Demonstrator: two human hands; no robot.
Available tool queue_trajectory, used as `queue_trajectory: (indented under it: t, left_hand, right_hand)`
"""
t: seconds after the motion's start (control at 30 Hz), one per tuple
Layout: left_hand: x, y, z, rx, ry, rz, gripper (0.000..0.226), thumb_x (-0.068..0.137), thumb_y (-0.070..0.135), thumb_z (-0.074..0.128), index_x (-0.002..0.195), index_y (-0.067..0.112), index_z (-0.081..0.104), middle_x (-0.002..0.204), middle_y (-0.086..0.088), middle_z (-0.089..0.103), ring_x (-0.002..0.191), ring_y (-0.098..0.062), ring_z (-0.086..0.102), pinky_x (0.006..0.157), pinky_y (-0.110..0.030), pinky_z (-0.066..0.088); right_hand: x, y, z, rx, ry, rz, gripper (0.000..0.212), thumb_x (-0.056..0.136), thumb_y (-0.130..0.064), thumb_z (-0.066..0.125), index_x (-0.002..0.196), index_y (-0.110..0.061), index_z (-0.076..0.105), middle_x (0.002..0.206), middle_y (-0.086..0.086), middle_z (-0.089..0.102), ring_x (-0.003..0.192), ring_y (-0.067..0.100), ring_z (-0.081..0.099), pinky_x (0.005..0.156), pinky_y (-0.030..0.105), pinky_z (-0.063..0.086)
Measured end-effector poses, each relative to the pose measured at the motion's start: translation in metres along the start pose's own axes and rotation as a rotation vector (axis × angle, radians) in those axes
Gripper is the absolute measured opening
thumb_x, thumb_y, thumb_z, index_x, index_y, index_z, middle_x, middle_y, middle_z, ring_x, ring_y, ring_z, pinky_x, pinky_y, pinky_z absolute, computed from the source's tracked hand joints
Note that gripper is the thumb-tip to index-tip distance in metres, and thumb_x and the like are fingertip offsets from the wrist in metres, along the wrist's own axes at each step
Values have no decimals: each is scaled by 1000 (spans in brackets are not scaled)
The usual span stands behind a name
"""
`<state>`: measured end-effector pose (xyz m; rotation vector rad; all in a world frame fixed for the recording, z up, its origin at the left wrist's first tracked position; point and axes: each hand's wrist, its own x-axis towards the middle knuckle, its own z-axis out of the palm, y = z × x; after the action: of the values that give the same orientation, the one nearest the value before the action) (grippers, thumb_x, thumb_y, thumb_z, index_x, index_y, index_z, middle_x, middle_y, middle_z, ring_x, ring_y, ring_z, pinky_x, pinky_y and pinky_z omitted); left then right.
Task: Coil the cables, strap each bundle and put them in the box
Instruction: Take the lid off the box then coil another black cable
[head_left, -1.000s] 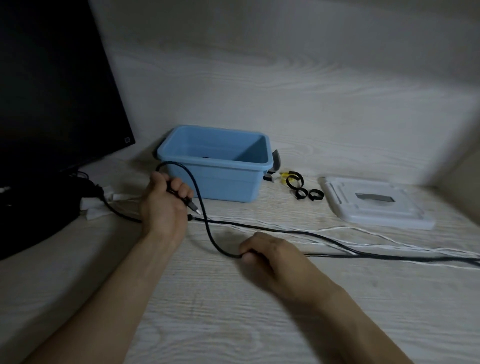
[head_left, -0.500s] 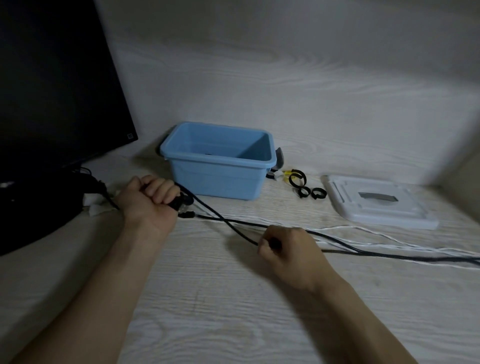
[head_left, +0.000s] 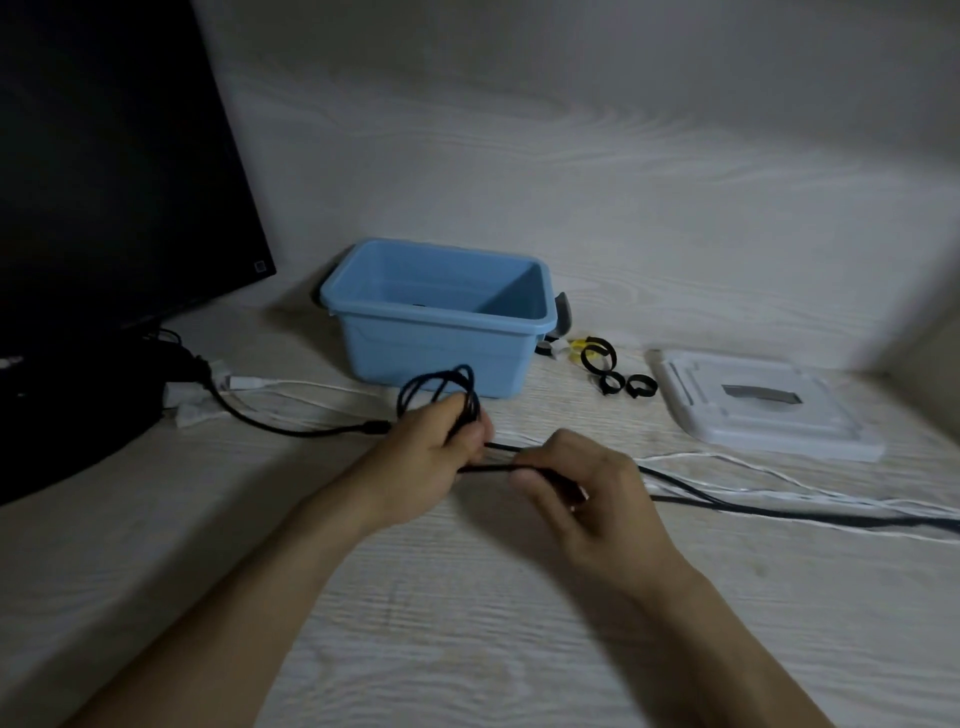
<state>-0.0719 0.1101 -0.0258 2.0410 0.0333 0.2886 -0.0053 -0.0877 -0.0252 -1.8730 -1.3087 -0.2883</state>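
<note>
The left hand (head_left: 441, 447) was curled tight around a few small loops of the black cable (head_left: 769, 512), the loops standing up just beyond its knuckles, while the right hand (head_left: 582, 488), close beside it, pinched the same cable where it left the coil. From the right hand the uncoiled length ran away to that hand's right along the desk (head_left: 467, 623), so the right hand seemed the nearer one to draw in slack; the blue box (head_left: 436, 353) sat just beyond the left hand, the straps (head_left: 605, 364) beyond the right
</note>
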Motion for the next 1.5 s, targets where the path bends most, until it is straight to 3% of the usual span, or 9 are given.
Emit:
queue_trajectory:
  t: [0.1,0.3,0.37,0.47,0.63,0.87,1.07,1.3,1.5]
  left_hand:
    - [-4,12,3,-333,-210,-186,20,94,25,49,82,9,54,57,1,51,49,-10,42,49,-26,30]
    - [-8,25,-5,-704,-606,-378,47,89,58,39,67,18,48,45,6,24,34,-7,17,35,-20,13]
    - [-11,28,-4,-742,-609,-358,39,92,48,43,63,22,42,45,6,21,33,-7,14,36,-21,8]
    - [-12,27,2,-826,-600,-358,36,92,42,45,62,23,39,46,6,20,34,-9,12,37,-23,7]
    - [-9,22,15,-1060,-559,-438,38,90,45,46,61,21,41,44,7,26,35,-8,17,33,-21,20]
    - [-9,25,24,-1147,-614,-364,33,97,37,41,82,10,54,55,5,30,47,-11,31,49,-25,37]
    - [-8,19,33,-1237,-589,-426,30,97,32,42,81,11,56,54,7,27,44,-9,26,48,-24,33]
    - [-3,24,16,-1136,-382,-480,32,87,35,39,59,27,25,48,10,8,39,-9,5,39,-25,6]
    - [0,26,1,-1194,-176,-417,39,89,36,41,56,29,22,47,9,7,37,-10,5,37,-19,7]
  right_hand:
    - [2,1,-1,-41,134,-12,9,95,-20,66,94,-14,73,76,-16,49,64,-5,46,63,9,34]
    - [1,6,4,28,176,139,28,93,-43,61,98,-17,70,84,-9,58,72,7,58,62,15,42]
    - [0,8,6,129,81,202,36,96,-49,53,114,-20,66,92,-7,61,83,10,62,67,23,49]
    - [-2,6,4,443,-162,325,46,101,-50,44,102,-11,68,85,8,65,83,13,62,73,43,51]
    - [3,0,-1,891,-204,567,37,96,-33,47,82,-3,65,54,12,50,57,28,63,64,32,54]
    - [5,0,-9,1160,-148,713,37,93,-40,57,73,-10,64,45,-6,24,35,9,29,46,27,47]
    - [8,-4,-3,931,-98,752,43,92,-44,48,69,-7,51,44,-5,23,37,10,21,46,34,16]
    - [4,0,-1,290,-10,391,42,97,-48,52,73,-16,67,60,5,64,56,21,60,56,35,47]
    - [3,25,-28,-48,138,300,35,89,-55,57,75,-24,68,61,-9,62,57,10,59,55,30,47]
